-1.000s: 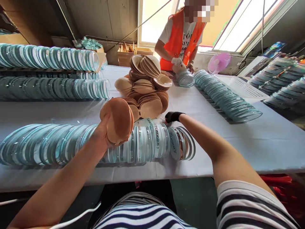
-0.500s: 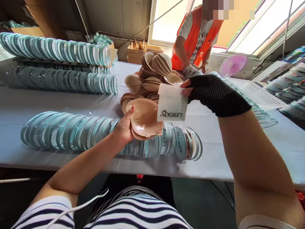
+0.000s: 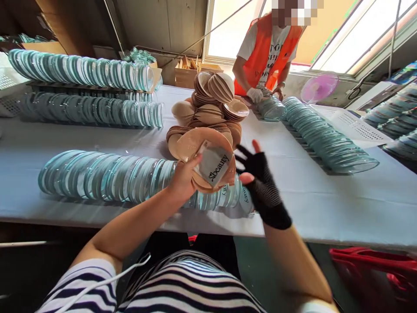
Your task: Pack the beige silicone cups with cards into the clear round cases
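The packet (image 3: 214, 166) is now lying in the cup (image 3: 190, 141), out of our right hand (image 3: 262, 180), which is spreading empty beside it; our left hand (image 3: 183, 180) is grasping the cup, and by tilting we could be spilling the packet

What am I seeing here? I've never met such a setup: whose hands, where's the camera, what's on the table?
There is no machine: a person works with two hands, seen from one camera worn on the head, looking forward and down. The bare left hand holds glossy beige rounded cups, with a small flat pale packet bearing the word "beauty" lying on them. The right hand, in a black glove, is open close beside them. On the white-covered table lie a heap of similar beige cups and long rows of clear, round plastic containers. Across it stands a co-worker in an orange vest.
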### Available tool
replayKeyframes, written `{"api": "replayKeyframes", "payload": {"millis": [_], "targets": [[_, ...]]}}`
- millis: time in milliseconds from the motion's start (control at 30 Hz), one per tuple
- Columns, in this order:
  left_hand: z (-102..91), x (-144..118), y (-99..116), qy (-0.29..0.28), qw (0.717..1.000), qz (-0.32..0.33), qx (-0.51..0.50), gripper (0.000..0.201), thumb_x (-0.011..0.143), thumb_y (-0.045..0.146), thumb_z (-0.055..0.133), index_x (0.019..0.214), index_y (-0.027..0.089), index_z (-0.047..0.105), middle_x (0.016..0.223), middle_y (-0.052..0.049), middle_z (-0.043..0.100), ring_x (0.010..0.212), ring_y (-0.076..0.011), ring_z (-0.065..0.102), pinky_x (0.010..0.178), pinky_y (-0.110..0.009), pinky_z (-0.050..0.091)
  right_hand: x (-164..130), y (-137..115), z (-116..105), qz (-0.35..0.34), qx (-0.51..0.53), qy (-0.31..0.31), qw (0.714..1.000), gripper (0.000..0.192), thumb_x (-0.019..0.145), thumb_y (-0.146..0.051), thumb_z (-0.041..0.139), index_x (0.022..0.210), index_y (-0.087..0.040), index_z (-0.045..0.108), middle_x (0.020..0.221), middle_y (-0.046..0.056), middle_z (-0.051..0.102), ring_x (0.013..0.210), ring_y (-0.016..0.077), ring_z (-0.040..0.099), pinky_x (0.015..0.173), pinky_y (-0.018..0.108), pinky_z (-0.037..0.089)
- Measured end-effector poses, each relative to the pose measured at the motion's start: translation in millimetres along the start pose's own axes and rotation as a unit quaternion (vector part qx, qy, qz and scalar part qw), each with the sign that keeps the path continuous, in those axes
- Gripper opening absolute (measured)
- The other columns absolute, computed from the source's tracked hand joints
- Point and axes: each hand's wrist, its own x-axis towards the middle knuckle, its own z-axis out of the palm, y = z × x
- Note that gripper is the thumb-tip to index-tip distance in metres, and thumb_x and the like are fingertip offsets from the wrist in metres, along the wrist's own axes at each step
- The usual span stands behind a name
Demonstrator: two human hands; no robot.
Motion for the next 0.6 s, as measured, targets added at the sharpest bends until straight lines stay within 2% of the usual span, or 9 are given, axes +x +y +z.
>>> {"api": "replayKeyframes", "payload": {"millis": [133, 200, 267, 300, 333, 433, 500, 533, 600], "targets": [[16.6, -8, -28, -0.039, 0.99, 0.129, 0.049, 0.042, 0.075, 0.024, 0.078, 0.115, 0.02, 0.067, 0.114, -0.003, 0.073, 0.111, -0.0229, 0.066, 0.1, -0.037, 0.051, -29, 13, 35, 0.156, 0.02, 0.107, 0.982, 0.068, 0.091, -0.06, 0.048, 0.148, -0.023, 0.038, 0.139, 0.013, 0.058, 0.125, 0.0237, 0.06, 0.103, 0.041, 0.053], [19.1, -8, -36, -0.079, 0.979, 0.165, 0.094, 0.041, 0.075, 0.029, 0.077, 0.115, 0.022, 0.068, 0.119, -0.003, 0.071, 0.12, -0.0241, 0.061, 0.106, -0.038, 0.046, -25, 16, 32, 0.188, -0.002, 0.16, 0.969, 0.051, 0.091, -0.051, 0.051, 0.133, -0.022, 0.055, 0.128, 0.011, 0.066, 0.119, 0.0242, 0.063, 0.102, 0.041, 0.054], [15.2, -1, -32, -0.168, 0.949, 0.165, 0.208, 0.034, 0.076, 0.036, 0.076, 0.108, 0.023, 0.071, 0.115, -0.004, 0.072, 0.122, -0.026, 0.06, 0.108, -0.04, 0.044, -20, 19, 14, 0.18, -0.021, 0.194, 0.964, 0.042, 0.087, -0.048, 0.056, 0.117, -0.021, 0.065, 0.119, 0.01, 0.07, 0.112, 0.0249, 0.066, 0.099, 0.04, 0.055], [12.0, 6, -25, -0.237, 0.91, 0.157, 0.302, 0.03, 0.077, 0.037, 0.075, 0.104, 0.023, 0.073, 0.113, -0.005, 0.072, 0.121, -0.0273, 0.06, 0.108, -0.041, 0.043, -20, 20, 1, 0.17, -0.04, 0.218, 0.96, 0.04, 0.086, -0.049, 0.058, 0.113, -0.02, 0.066, 0.117, 0.01, 0.071, 0.109, 0.0251, 0.067, 0.098, 0.04, 0.055], [8.7, 15, -17, -0.31, 0.845, 0.154, 0.408, 0.026, 0.079, 0.037, 0.074, 0.101, 0.023, 0.074, 0.11, -0.006, 0.073, 0.12, -0.0286, 0.06, 0.109, -0.043, 0.041, -23, 22, -12, 0.162, -0.069, 0.247, 0.953, 0.04, 0.085, -0.049, 0.059, 0.111, -0.02, 0.067, 0.116, 0.011, 0.071, 0.107, 0.0254, 0.068, 0.097, 0.04, 0.055], [3.6, 41, 6, -0.459, 0.558, 0.199, 0.662, 0.019, 0.084, 0.028, 0.066, 0.101, 0.022, 0.073, 0.111, -0.008, 0.071, 0.114, -0.0279, 0.061, 0.11, -0.048, 0.034, -40, 30, -40, 0.139, -0.203, 0.322, 0.914, 0.037, 0.085, -0.047, 0.057, 0.106, -0.018, 0.066, 0.11, 0.014, 0.072, 0.105, 0.0276, 0.068, 0.095, 0.042, 0.055], [5.6, 55, 9, -0.512, 0.407, 0.234, 0.719, 0.022, 0.087, 0.027, 0.063, 0.108, 0.023, 0.07, 0.117, -0.009, 0.068, 0.112, -0.0261, 0.06, 0.108, -0.047, 0.035, -54, 35, -47, 0.117, -0.281, 0.338, 0.891, 0.032, 0.087, -0.044, 0.054, 0.1, -0.017, 0.066, 0.101, 0.015, 0.072, 0.099, 0.029, 0.069, 0.09, 0.043, 0.056], [7.7, 59, 7, -0.535, 0.357, 0.245, 0.725, 0.026, 0.089, 0.03, 0.063, 0.112, 0.022, 0.069, 0.119, -0.009, 0.067, 0.113, -0.0258, 0.059, 0.106, -0.045, 0.036, -61, 37, -48, 0.106, -0.31, 0.342, 0.881, 0.031, 0.089, -0.042, 0.052, 0.099, -0.017, 0.066, 0.097, 0.015, 0.071, 0.097, 0.0293, 0.069, 0.088, 0.043, 0.056], [11.8, 63, -4, -0.56, 0.296, 0.264, 0.728, 0.039, 0.088, 0.04, 0.066, 0.121, 0.019, 0.065, 0.12, -0.012, 0.066, 0.113, -0.0273, 0.058, 0.103, -0.042, 0.039, -71, 40, -48, 0.09, -0.357, 0.346, 0.863, 0.032, 0.091, -0.041, 0.049, 0.102, -0.016, 0.066, 0.096, 0.015, 0.07, 0.095, 0.0294, 0.07, 0.086, 0.044, 0.056]]}}
